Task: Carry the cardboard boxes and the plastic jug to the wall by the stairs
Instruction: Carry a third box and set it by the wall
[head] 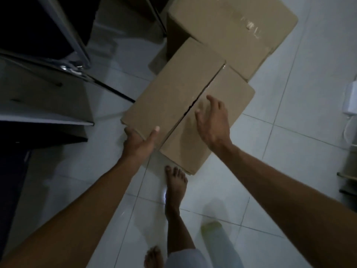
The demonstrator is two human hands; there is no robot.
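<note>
Near cardboard box (173,97) sits on the tiled floor (289,122), right in front of the person's bare foot (175,182), long axis running diagonally from near-left up to far-right. Its two top flaps meet at a seam along that axis. Second, bigger box (231,33) lies just behind it, touching or nearly so; can't tell which.

Left hand (139,142) grips the near-left corner of the front box: thumb on top of the flap, fingers tucked under the edge. Right hand (211,120) hovers over the right flap, fingers spread and relaxed, holding nothing; contact w/ the cardboard not clear.

Judgement: lift is half set up. Left side is already secured, so the right hand needs to go out to the far-right edge, opposite the left, to balance the box across its short axis.

A pale, blurry object (212,229) near the bottom edge of the floor may be the plastic jug, too smeared to say. Dark metal frame (77,60) stands left of the boxes.
</note>
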